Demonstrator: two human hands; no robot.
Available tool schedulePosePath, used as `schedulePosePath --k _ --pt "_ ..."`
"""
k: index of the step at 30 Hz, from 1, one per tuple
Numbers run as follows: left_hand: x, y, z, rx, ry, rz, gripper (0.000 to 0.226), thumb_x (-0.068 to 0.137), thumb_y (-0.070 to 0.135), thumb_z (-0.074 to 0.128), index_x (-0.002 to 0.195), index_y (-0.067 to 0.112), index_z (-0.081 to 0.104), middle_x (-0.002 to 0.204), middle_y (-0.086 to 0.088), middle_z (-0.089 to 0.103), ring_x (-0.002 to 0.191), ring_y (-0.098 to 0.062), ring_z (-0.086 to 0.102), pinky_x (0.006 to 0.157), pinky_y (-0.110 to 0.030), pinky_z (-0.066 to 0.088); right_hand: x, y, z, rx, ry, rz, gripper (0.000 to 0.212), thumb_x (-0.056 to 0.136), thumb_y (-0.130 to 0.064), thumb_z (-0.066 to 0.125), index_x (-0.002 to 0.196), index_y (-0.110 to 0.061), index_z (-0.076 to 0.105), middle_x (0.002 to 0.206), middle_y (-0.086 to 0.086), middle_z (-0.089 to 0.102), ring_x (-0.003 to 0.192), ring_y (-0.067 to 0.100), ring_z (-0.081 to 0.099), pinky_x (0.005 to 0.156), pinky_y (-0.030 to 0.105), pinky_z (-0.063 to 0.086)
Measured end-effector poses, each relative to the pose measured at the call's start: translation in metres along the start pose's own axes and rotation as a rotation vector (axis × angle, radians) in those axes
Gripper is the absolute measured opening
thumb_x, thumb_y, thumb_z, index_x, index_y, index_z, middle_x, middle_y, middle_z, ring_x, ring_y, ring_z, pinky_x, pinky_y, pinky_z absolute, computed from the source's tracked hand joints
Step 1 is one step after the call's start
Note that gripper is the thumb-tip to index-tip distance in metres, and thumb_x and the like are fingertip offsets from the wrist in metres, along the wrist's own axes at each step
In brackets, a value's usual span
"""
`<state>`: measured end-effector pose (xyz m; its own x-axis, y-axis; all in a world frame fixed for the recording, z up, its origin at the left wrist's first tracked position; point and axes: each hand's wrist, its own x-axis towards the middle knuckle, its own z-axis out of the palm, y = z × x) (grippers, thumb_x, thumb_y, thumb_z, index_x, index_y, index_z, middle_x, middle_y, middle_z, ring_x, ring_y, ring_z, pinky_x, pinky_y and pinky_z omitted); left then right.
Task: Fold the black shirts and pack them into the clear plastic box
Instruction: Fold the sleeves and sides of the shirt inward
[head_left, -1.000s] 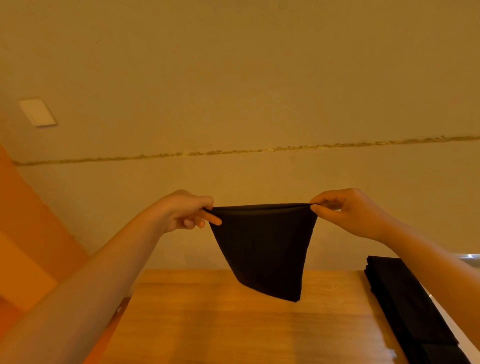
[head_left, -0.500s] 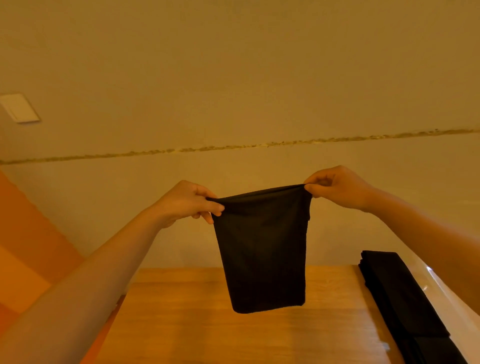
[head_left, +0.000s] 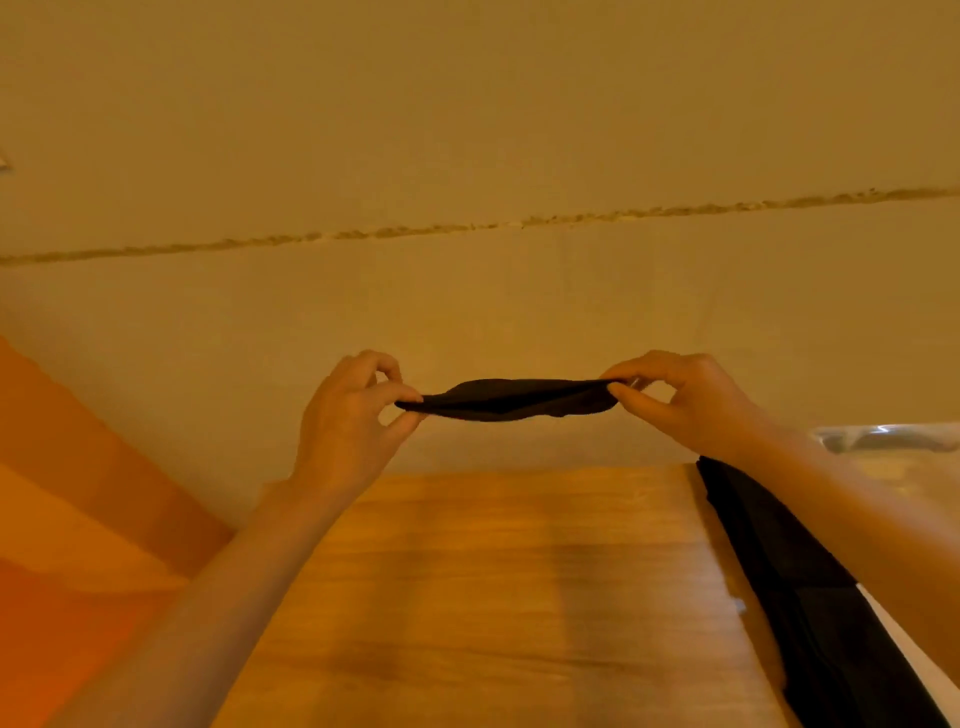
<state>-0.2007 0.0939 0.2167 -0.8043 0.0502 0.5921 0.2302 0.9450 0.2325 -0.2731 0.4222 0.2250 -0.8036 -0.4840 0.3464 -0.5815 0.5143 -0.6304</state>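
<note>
- The left hand (head_left: 349, 421) is pinching the left end of a black shirt (head_left: 511, 399), its thumb underneath and its curled fingers on top; the grip is narrow, closing on nothing but the thin edge of cloth.
- The right hand (head_left: 685, 397) is pinching the right end of the same shirt in the same way, with the thumb pointing left along the lower edge and the forefinger curling over the top; this grip is also narrow and tight on the fabric.
- The shirt is stretching between the two hands as a flat, slightly bulging band seen nearly edge-on, hanging in the air above the far part of the wooden surface (head_left: 498, 597) and touching nothing but the fingers.
- Both forearms are reaching in from the near corners, the left one crossing the left edge of the surface.
- A pile of black cloth (head_left: 800, 597) is lying along the right edge of the surface, running from far to near, partly behind the right forearm.
- The rim of the clear plastic box (head_left: 893, 439) is showing at the far right, just beyond that pile; what is lying inside it cannot be told.
- A plain wall (head_left: 467, 130) with a rough horizontal seam is filling the far side.
</note>
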Motion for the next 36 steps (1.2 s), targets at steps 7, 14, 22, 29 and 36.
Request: schedulePosePath --k 7,14,22,29,36 --pt "-0.189 0.005 0.087 -0.066 -0.475 0.05 0.033 0.053 0.015 0.094 0.079 0.021 0.074 0.087 0.007 0.069 0.085 -0.008 0.059 0.08 -0.023 0.034 -0.152 0.072 0.126 -0.198 -0.244 0.07 0.028 0.092 -0.039 0.052 0.111 -0.028 0.069 0.105 -0.014 0.068 0.099 -0.004 0.059 0.08 0.028 0.056" --pt "-0.29 0.024 0.107 -0.03 -0.511 0.002 0.023 0.079 0.03 0.05 0.078 0.025 0.072 0.086 0.009 0.068 0.087 -0.006 0.05 0.079 -0.027 0.032 -0.246 0.069 0.174 -0.269 -0.303 0.072 0.043 0.1 -0.045 0.033 0.103 -0.029 0.073 0.107 -0.013 0.07 0.097 0.002 0.063 0.084 0.024 0.05" --pt "-0.28 0.044 0.104 -0.081 -0.407 -0.109 0.027 0.089 0.039 0.053 0.096 0.021 0.072 0.106 0.005 0.065 0.097 -0.014 0.06 0.088 -0.035 0.035 -0.229 0.043 0.188 -0.266 -0.135 0.055 0.035 0.098 -0.037 0.042 0.111 -0.02 0.07 0.119 -0.006 0.066 0.108 0.007 0.057 0.089 0.031 0.052" --pt "-0.259 0.063 0.171 0.025 -0.707 -0.253 0.057 0.1 0.045 0.028 0.151 0.019 0.025 0.159 0.0 0.017 0.148 -0.02 0.015 0.116 -0.041 0.016 -0.201 0.05 0.26 -0.468 -0.366 0.23 0.06 0.101 -0.047 0.027 0.152 -0.017 0.023 0.16 0.0 0.017 0.148 0.015 0.009 0.117 0.039 0.015" --pt "-0.298 0.072 0.151 0.023 -0.76 -0.227 0.066 0.098 0.049 0.029 0.151 0.01 0.025 0.16 -0.006 0.019 0.148 -0.021 0.013 0.117 -0.044 0.017 -0.238 0.047 0.246 -0.533 -0.385 0.298 0.067 0.099 -0.049 0.028 0.152 -0.009 0.02 0.161 0.007 0.014 0.149 0.018 0.01 0.119 0.041 0.014"
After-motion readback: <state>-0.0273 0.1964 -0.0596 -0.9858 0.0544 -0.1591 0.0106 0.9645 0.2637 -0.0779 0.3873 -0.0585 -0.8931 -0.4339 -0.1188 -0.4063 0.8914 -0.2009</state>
